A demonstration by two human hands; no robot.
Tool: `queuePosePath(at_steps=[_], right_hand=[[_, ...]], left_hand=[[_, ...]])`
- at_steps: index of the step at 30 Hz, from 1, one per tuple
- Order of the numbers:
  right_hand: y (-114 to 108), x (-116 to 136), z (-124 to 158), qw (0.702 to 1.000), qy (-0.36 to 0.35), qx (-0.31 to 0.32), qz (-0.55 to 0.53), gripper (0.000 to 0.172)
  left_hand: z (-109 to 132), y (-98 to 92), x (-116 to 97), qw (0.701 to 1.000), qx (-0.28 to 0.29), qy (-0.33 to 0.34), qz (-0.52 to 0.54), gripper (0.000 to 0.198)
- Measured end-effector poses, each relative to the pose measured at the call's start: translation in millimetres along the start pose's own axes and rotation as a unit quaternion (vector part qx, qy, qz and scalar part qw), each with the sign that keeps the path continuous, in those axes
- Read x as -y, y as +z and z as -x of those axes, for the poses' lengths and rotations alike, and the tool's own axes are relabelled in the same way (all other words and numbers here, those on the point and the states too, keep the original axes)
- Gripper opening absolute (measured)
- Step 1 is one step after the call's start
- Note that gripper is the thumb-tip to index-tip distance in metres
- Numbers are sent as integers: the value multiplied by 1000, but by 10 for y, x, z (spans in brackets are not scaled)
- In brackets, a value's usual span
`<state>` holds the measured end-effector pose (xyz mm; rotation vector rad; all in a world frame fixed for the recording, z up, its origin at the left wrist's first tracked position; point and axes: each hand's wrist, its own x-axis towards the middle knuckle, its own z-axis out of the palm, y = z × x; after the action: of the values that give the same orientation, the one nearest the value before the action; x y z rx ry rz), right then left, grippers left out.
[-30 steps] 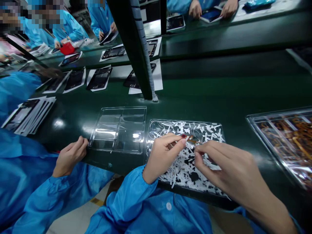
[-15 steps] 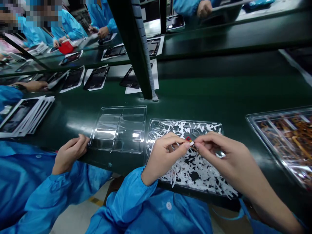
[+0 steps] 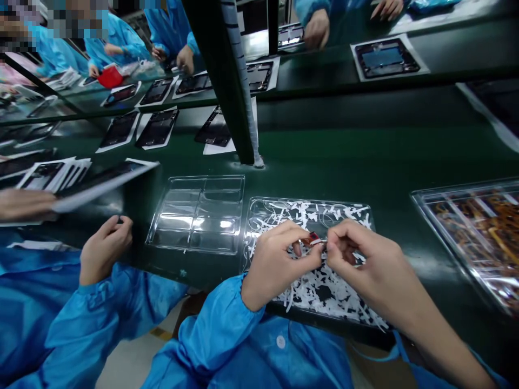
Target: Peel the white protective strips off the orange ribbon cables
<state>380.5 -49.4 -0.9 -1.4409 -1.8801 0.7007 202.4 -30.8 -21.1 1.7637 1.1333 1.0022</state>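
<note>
Between thumb and forefinger my left hand point(image 3: 279, 259) pinches a small red-orange flex cable point(image 3: 314, 236). A narrow white strip point(image 3: 317, 242) on the cable points toward my right hand point(image 3: 360, 256). The fingertips of that hand are pressed together at the strip's end, close to my left thumb; the exact contact is partly hidden. Under both hands lies a clear plastic tray point(image 3: 367, 213) strewn with many white paper-like scraps point(image 3: 340, 302).
An empty-looking clear divided tray point(image 3: 214, 216) lies to the left. On the right, another tray point(image 3: 446, 232) holds orange-brown flex cables point(image 3: 486, 216). A green post point(image 3: 227, 92) rises ahead. A co-worker's hand point(image 3: 105, 251) and a moving panel point(image 3: 109, 181) are at left.
The cable has tilted and turned slightly between my fingers, and my hands stay over the scraps. At left, a co-worker's hand has brought in a dark panel on white backing.
</note>
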Motion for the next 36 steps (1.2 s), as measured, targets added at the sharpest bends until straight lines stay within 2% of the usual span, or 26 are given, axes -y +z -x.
queuePosePath(at_steps=[10, 16, 27, 36], right_hand=[[67, -147, 69, 991, -91, 22, 93, 10], [48, -110, 68, 993, -83, 23, 86, 12], [61, -149, 78, 992, -84, 26, 87, 9], [19, -173, 88, 994, -58, 44, 81, 11]], left_hand=[[-1, -38, 47, 999, 31, -3, -4, 13], [-3, -44, 58, 999, 52, -11, 4, 7], [4, -1, 91, 998, 51, -19, 23, 12], [-1, -46, 81, 996, 78, -28, 30, 17]])
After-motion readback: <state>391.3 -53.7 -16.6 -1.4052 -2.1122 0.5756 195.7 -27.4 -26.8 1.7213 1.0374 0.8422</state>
